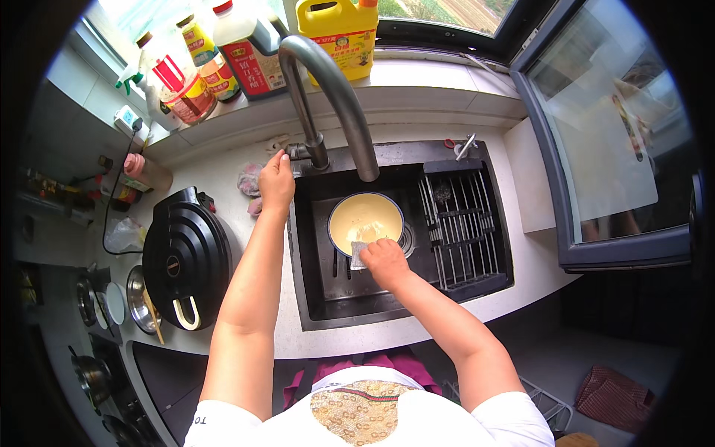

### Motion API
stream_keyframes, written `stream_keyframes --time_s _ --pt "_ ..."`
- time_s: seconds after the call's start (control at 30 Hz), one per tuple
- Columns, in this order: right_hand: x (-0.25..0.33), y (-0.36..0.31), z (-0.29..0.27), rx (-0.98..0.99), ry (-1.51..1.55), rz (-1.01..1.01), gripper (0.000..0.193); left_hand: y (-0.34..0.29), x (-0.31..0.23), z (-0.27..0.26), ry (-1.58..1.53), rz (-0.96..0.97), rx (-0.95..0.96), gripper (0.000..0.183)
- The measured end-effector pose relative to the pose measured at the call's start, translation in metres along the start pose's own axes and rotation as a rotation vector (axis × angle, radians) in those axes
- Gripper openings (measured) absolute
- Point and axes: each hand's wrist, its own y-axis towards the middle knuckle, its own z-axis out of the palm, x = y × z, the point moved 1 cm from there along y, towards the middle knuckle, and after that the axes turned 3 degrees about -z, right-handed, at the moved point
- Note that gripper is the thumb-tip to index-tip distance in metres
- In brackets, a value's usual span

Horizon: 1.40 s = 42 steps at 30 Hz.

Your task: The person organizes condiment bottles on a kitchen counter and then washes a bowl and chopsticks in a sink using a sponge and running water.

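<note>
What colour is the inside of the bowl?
Pale cream-yellow; the bowl shows best in the head view.

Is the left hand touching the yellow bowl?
No, the left hand is up at the handle of the tap, well apart from the yellow bowl in the sink.

The counter [357,340] is lit by daylight from the window [141,18] — washed out at upper left — while straight edges are bent and corners blackened.

Kitchen, dark sink [328,294], curved faucet [347,112], condiment bottles [253,68]
</note>
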Motion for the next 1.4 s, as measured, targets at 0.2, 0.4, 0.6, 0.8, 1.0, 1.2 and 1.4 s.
stream_keyframes --time_s 0.2,0.4,0.6,0.8,1.0,1.2,1.4 --pt "0.000 0.004 -0.005 -0.058 0.038 0.014 0.004 0.000 0.001 -0.002 -0.062 -0.037 -0.025 0.036" --pt "0.003 0.007 -0.009 -0.115 0.084 0.034 0.013 -0.072 -0.008 0.011 -0.149 -0.214 0.078 0.055" --pt "0.015 -0.002 0.005 0.032 0.209 0.086 0.021 -0.165 0.035 0.040 -0.483 -0.926 0.363 0.031" --pt "-0.047 -0.021 0.018 0.063 -0.261 -0.047 0.040 -0.151 0.003 0.019 -0.143 -0.716 0.485 0.032" --pt "0.012 -0.019 0.039 -0.017 0.177 0.070 0.028 -0.181 0.030 0.042 -0.184 -0.545 0.188 0.041" --pt "0.041 -0.020 0.030 -0.131 0.342 0.140 0.030 -0.172 0.031 0.031 -0.218 -0.507 0.270 0.038" --pt "-0.040 -0.043 0.031 -0.091 -0.151 -0.185 0.025 -0.150 0.030 0.015 -0.232 -0.832 0.484 0.030"
